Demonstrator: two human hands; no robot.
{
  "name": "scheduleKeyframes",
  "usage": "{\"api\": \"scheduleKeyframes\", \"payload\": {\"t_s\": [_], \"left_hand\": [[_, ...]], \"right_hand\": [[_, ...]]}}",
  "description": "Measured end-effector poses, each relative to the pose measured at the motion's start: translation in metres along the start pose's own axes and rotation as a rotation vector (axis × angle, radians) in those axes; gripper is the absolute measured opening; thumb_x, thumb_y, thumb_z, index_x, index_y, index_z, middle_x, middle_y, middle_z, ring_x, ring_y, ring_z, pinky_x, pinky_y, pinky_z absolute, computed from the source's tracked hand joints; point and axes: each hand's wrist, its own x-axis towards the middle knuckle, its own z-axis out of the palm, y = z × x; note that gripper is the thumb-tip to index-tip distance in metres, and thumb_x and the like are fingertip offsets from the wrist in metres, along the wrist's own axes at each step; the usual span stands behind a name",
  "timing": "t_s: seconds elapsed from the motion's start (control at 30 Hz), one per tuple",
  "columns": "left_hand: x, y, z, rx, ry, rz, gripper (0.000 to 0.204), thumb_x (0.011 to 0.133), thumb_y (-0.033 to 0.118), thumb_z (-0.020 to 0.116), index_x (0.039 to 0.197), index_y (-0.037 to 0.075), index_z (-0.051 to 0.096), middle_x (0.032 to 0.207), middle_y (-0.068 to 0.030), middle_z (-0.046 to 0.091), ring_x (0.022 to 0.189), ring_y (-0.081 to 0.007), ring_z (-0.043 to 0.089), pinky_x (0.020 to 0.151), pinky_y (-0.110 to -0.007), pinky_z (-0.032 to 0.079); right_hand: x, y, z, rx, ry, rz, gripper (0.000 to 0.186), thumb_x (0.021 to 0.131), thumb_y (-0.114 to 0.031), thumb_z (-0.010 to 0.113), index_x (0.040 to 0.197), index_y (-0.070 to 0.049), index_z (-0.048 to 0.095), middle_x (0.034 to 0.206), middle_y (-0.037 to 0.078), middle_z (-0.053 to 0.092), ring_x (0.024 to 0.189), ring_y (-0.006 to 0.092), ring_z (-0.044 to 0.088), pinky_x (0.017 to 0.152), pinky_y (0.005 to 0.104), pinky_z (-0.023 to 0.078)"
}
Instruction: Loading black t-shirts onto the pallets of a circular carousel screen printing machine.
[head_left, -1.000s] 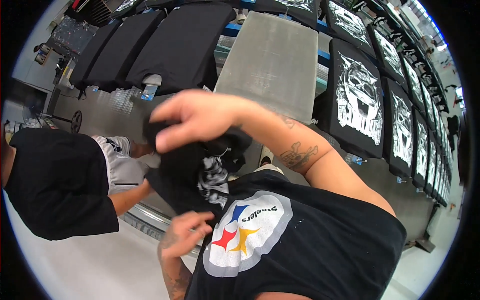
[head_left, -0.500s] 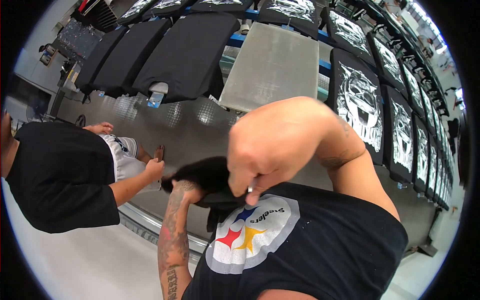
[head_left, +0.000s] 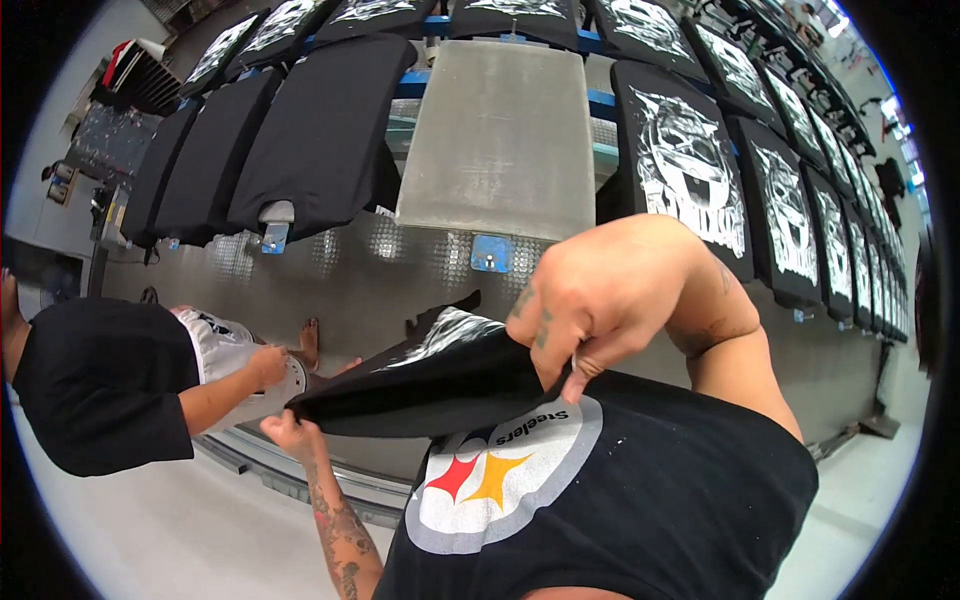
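1. Nearest the camera is the person's own chest in a black T-shirt with a round grey emblem holding red and yellow star shapes (head_left: 500, 478); the work goes on just above it.
2. The right hand (head_left: 590, 320) is clenched in a pinch on one edge of a folded black printed cotton T-shirt (head_left: 440, 385), thumb and forefinger closed over the cloth at its right end, close to the chest.
3. The left hand (head_left: 292, 432) grips the opposite end, low and to the left, fingers curled under the hem, the tattooed forearm rising from the lower edge.
4. The garment's long axis therefore runs from lower left to upper right between the two hands, stretched fairly flat and held in the air, touching no surface. The right hand is higher and nearer the camera; the left sits farther out.
5. The garment looks soft and limp, matte black, with a white-and-grey print showing on its upper fold near the middle.
6. Just left, a second person in a black top and pale shorts (head_left: 110, 385) stands with a hand near the garment's left end; whether it touches cannot be told.
7. Beyond lies a bare grey rectangular metal press platen (head_left: 495, 140), straight ahead of the held garment.
8. On both sides are platens dressed with black shirts: plain ones (head_left: 315, 140) to the left, white-printed ones (head_left: 690, 170) to the right.
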Motion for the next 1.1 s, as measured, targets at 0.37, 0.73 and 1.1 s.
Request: {"api": "scheduleKeyframes", "payload": {"t_s": [0.37, 0.73, 1.1], "left_hand": [[0.008, -0.058, 0.070, -0.949, 0.156, -1.186, 0.026, 0.091, 0.004, 0.046, 0.110, 0.005, 0.064, 0.107, -0.0098, 0.067, 0.091, -0.0240, 0.066, 0.076, -0.037, 0.056], [0.057, 0.150, 0.240, 0.697, -1.027, -0.159, 0.079, 0.083, 0.022, 0.071, 0.153, 0.023, 0.034, 0.127, -0.0246, 0.052, 0.114, -0.0421, 0.060, 0.092, -0.045, 0.052], [0.278, 0.306, 0.323, 1.407, -1.546, 0.071, 0.071, 0.085, 0.015, 0.062, 0.150, 0.028, 0.038, 0.141, -0.0296, 0.047, 0.121, -0.0415, 0.058, 0.099, -0.047, 0.050]], "right_hand": [[-0.054, 0.074, 0.084, -0.259, -0.184, 0.922, 0.029, 0.089, -0.030, 0.066, 0.093, -0.001, 0.065, 0.096, 0.017, 0.066, 0.095, 0.0398, 0.064, 0.079, 0.0475, 0.053], [-0.212, 0.189, 0.128, -0.144, -0.006, 1.363, 0.020, 0.086, -0.030, 0.070, 0.096, -0.014, 0.075, 0.093, 0.015, 0.072, 0.094, 0.0337, 0.070, 0.079, 0.0444, 0.057], [-0.331, 0.298, -0.033, 0.358, 0.080, 0.772, 0.033, 0.088, -0.034, 0.068, 0.090, -0.001, 0.066, 0.077, 0.021, 0.065, 0.081, 0.0406, 0.064, 0.073, 0.0457, 0.050]]}}
